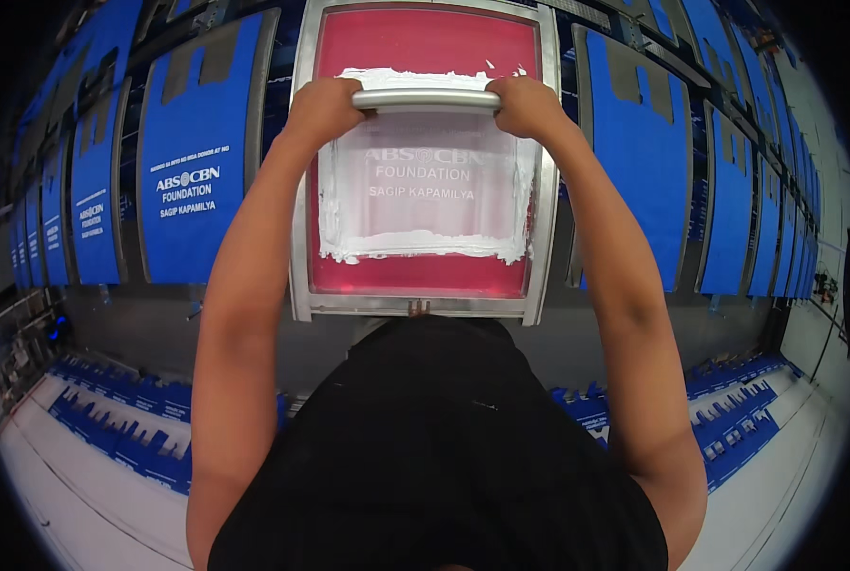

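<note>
A screen printing frame (303,238) with metal sides and a red-pink mesh (425,278) lies in front of me. Across its far part runs a squeegee (429,99) with a rounded silver-grey handle. My left hand (328,109) is closed round its left end, and my right hand (529,107) grips the right end. Thick white ink (425,246) borders a paler rectangle in the mesh, where white lettering shows through. More ink lies along the far side, just beyond the squeegee. The squeegee's blade is hidden from view.
Blue bag pieces with handle cutouts lie flat in a row, one on the left (196,143) with white print and one on the right (639,162) with no print visible. Further rows of blue pieces (125,433) lie behind me, beyond a pale floor (92,495).
</note>
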`<action>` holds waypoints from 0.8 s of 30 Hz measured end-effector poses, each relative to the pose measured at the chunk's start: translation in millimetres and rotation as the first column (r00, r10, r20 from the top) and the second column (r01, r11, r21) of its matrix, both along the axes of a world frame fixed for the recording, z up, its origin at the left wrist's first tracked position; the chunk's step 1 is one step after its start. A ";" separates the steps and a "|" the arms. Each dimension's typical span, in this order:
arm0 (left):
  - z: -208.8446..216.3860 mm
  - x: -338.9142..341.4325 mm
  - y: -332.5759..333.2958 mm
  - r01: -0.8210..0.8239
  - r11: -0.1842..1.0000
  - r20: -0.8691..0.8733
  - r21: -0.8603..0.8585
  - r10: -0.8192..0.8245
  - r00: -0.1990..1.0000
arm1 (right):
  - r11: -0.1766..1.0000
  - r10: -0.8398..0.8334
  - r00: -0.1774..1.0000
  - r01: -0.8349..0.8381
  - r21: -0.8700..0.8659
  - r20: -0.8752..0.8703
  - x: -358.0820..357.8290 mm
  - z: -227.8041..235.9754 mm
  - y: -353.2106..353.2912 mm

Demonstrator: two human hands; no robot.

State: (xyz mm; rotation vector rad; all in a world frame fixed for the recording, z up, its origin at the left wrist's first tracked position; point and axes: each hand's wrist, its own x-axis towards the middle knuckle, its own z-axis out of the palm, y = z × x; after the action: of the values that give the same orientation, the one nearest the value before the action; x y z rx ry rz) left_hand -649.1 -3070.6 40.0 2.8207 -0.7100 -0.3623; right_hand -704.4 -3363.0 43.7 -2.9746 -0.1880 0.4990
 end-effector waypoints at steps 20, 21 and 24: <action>28.3 -28.8 20.1 0.024 0.975 -0.013 -0.221 -0.027 1.000 | 0.998 -0.037 0.999 0.038 0.052 -0.012 -38.1 44.6 10.3; 21.2 -50.3 26.7 0.038 0.969 -0.009 -0.245 -0.041 0.999 | 0.997 -0.056 0.998 0.056 0.051 -0.010 -63.0 38.2 15.5; 13.6 -133.5 49.6 0.050 0.965 -0.026 -0.256 -0.059 0.998 | 0.988 -0.007 1.000 0.004 0.153 0.020 -142.1 32.0 33.3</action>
State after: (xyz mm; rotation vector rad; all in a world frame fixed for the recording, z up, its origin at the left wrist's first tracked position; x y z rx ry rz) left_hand -782.6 -3021.0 53.6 2.5516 -0.7691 -0.3029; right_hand -846.5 -3329.7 75.7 -2.8310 -0.2100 0.4330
